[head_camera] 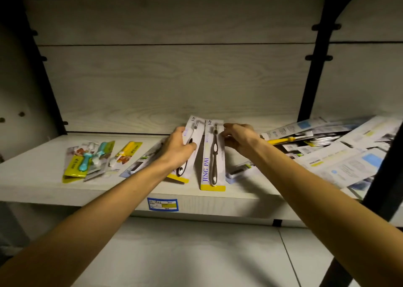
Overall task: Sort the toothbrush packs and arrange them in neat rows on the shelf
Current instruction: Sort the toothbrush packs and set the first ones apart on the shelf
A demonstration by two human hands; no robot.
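We read "JING PAI" in blue down the silver toothbrush pack (pixel 212 155) lying on the shelf (pixel 32 177); our right hand (pixel 238 138) pinches its upper right edge. Our left hand (pixel 178 148) grips a second, matching pack (pixel 193 134), tilted beside it. To the left lie two children's packs, one teal (pixel 85 162) and one yellow (pixel 126 153). A loose pile of packs (pixel 340 151) lies right. A blue price label (pixel 163 204) is unreadable.
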